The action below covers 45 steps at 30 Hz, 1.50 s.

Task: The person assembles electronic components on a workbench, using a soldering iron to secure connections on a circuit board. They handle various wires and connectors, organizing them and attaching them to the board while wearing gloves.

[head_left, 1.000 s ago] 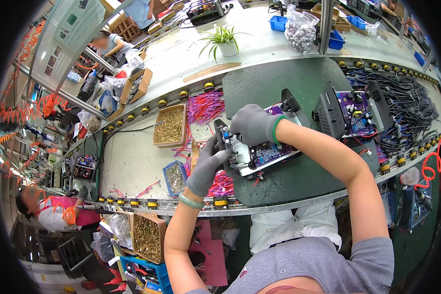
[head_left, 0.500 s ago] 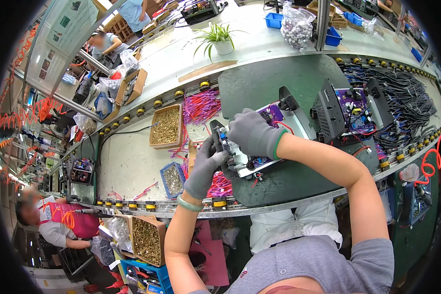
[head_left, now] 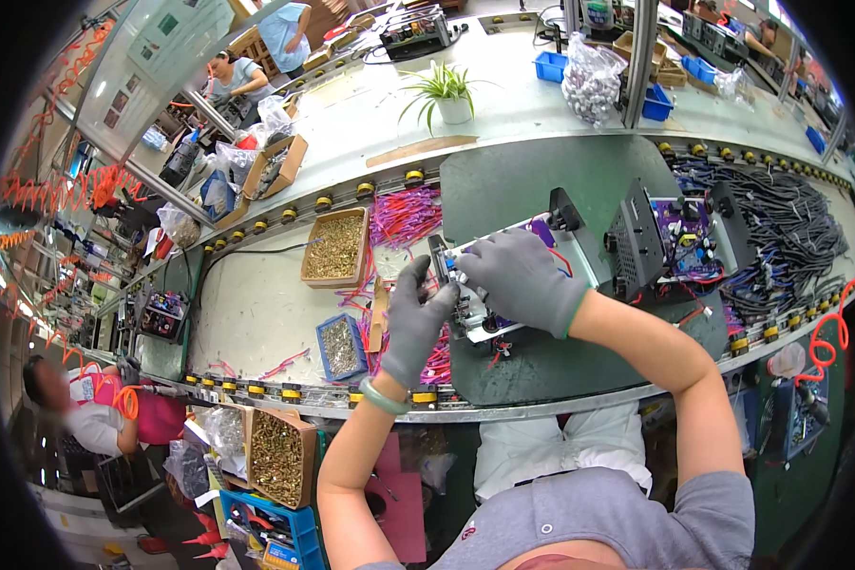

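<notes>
An open electronic chassis (head_left: 594,269) with a white metal base, black end panels and a purple circuit board lies on the green mat in front of me. My left hand (head_left: 416,318), in a grey glove, has its thumb and fingers about the chassis's left black end panel (head_left: 437,249). Bent over the board side, my gloved right hand (head_left: 527,282) has its fingertips pinched together at small parts just inside that panel. Whatever they pinch is hidden. Red wires come out beside the right hand. A second open chassis (head_left: 682,237) stands to the right.
Left of the hands are a box of brass parts (head_left: 335,249), a blue tray of small metal parts (head_left: 340,346) and bundles of pink-purple wires (head_left: 407,217). Black cables (head_left: 784,209) pile up at right. A potted plant (head_left: 454,109) stands beyond. Other people work at far left.
My right hand has dropped lower and turned flatter over the chassis, its fingertips still near the left end panel. The left hand has shifted slightly right. The whole view has shifted a little.
</notes>
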Each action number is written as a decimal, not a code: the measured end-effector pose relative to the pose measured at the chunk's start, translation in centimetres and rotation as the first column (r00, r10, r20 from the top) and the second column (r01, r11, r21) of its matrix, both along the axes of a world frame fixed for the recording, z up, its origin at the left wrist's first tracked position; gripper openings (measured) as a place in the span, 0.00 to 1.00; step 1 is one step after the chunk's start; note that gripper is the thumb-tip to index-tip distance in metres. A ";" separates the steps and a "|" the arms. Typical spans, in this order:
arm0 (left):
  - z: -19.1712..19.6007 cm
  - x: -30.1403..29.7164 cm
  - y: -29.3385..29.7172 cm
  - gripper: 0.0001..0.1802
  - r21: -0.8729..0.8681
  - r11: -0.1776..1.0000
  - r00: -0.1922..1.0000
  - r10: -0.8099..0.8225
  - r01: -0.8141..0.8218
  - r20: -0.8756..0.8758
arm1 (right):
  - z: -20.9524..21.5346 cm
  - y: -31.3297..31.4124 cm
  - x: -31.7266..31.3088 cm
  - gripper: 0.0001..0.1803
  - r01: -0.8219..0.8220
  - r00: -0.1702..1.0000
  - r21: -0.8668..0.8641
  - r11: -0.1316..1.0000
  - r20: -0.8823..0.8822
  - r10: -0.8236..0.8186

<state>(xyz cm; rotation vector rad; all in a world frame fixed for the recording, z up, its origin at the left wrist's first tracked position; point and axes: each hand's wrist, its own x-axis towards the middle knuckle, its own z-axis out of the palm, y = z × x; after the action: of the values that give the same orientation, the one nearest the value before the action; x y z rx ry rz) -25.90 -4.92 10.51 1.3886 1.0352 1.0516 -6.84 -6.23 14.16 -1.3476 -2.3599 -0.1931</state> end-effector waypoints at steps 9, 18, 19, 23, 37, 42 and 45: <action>3.7 1.2 0.4 0.06 0.549 0.833 0.970 0.072 0.068 -0.230 | 0.5 -0.1 0.7 0.08 -0.323 0.811 -0.342 0.883 -0.580 0.073; 1.2 0.4 -0.4 0.36 0.037 0.996 0.985 -0.069 0.075 -0.156 | -0.2 4.0 0.9 0.13 -0.119 0.821 -0.755 0.644 -0.440 -0.363; 0.8 0.3 -0.4 0.36 -0.037 0.992 0.992 -0.119 0.118 -0.047 | -0.3 4.2 0.7 0.13 -0.120 0.838 -0.743 0.658 -0.432 -0.335; 0.4 0.4 -0.6 0.32 -0.115 0.968 0.969 -0.206 0.222 0.137 | -0.8 4.3 0.5 0.12 -0.176 0.824 -0.759 0.626 -0.462 -0.328; -0.7 0.6 -0.5 0.31 -0.137 0.985 0.994 -0.106 0.109 0.029 | -1.0 4.7 -1.0 0.11 -0.009 0.935 -0.702 0.712 -0.259 -0.244; -0.4 -0.4 0.6 0.33 -0.114 0.964 0.964 -0.251 0.240 -0.092 | 1.1 3.5 0.3 0.13 -0.034 0.965 -0.672 0.740 -0.215 -0.151; -2.1 -4.3 2.0 0.29 -0.060 0.997 0.957 0.053 -0.037 0.286 | 2.4 -0.2 3.9 0.16 -0.043 0.929 -0.304 0.952 -0.362 -0.074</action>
<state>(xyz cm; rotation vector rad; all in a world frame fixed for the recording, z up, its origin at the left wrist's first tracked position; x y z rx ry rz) -30.17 -2.90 8.42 1.1322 0.8767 1.2095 -2.91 -6.45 16.55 -1.3950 -2.1128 0.4112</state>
